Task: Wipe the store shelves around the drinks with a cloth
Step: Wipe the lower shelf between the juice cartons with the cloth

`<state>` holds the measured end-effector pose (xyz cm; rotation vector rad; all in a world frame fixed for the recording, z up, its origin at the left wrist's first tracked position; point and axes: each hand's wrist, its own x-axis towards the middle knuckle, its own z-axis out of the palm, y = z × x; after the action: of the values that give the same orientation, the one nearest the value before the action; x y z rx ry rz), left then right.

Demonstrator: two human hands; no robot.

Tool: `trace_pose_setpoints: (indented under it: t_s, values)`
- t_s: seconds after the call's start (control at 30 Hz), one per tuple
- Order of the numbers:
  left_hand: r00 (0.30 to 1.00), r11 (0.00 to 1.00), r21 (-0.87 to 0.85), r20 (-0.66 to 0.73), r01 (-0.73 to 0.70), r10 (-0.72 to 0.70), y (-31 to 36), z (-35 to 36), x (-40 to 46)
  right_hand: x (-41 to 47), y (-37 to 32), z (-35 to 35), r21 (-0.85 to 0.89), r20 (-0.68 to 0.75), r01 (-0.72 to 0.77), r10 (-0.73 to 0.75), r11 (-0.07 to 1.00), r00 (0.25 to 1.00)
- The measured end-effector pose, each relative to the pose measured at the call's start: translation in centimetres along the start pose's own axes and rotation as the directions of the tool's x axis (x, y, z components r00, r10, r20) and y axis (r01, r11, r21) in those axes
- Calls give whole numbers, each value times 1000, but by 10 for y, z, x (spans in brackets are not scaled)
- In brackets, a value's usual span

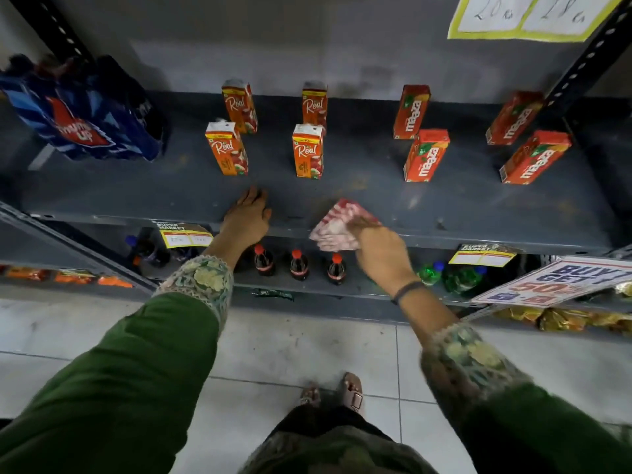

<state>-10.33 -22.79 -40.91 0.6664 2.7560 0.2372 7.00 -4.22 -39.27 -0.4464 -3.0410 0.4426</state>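
Feet (333,393) in sandals stand on pale floor tiles (273,350) just short of the shelving. Green sleeves with embroidered cuffs reach forward from both sides. The right hand (381,249) (a dark band circles its wrist) grips a bunched red-and-white checked cloth (337,225), pressed against the front edge of the dark grey shelf (478,206). The left hand (248,217) lies flat and open on the same front edge, fingers spread, holding nothing, well apart from the cloth.

Below that edge, on the lower shelf, three cola bottles (299,263) with red caps stand in a row between the two forearms, and green bottles (451,273) sit further right beside a tilted promotional sign (547,282).

Further back on the upper shelf, four orange Real juice cartons (307,150) stand upright in two pairs, just beyond the left hand. To their right stand four red Maaza cartons (425,155), also paired. At the far left sits a blue shrink-wrapped Thums Up pack (85,111).
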Motion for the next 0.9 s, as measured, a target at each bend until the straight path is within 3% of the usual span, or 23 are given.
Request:
trace_pose_setpoints:
  t_s: [0.07, 0.17, 0.37, 0.47, 0.5, 0.57, 0.67, 0.77, 0.9]
  values:
    - [1000, 1000, -13, 15, -6, 6, 0, -2, 0, -13, 30, -10, -3, -100, -195, 194, 981, 976]
    - [1000, 1000, -21, 23, -12, 13, 0, -3, -1, 14, 62, -24, -9, -78, -379, 377, 925, 923]
    - [998, 990, -139, 56, 0, 8, -4, -10, 3, 70, -31, 6, 27, 155, -35, 30, 999, 987]
    - [998, 980, -197, 60, -2, 14, -4, -17, 2, 35, -65, 19, -20, 102, 119, -117, 993, 988]
    - [997, 977, -211, 70, 0, 15, -4, -19, 1, 23, -55, 18, -46, 50, 95, -92, 994, 994]
    - [996, 977, -212, 91, 15, 5, -3, -19, -4, 5, -19, 12, -90, -37, -91, 88, 992, 995]
    - [1000, 984, -177, -9, 11, -12, 2, -11, -11, 12, 32, -4, -13, -129, -350, 345, 937, 930]
    - [980, 988, -127, -188, -89, 64, 20, 3, -23, 34, 16, -7, -9, -6, -216, 216, 976, 976]
    - [941, 968, -102, -280, -229, 193, 54, 13, -28, 21, -15, 7, -62, 128, 13, -5, 998, 992]
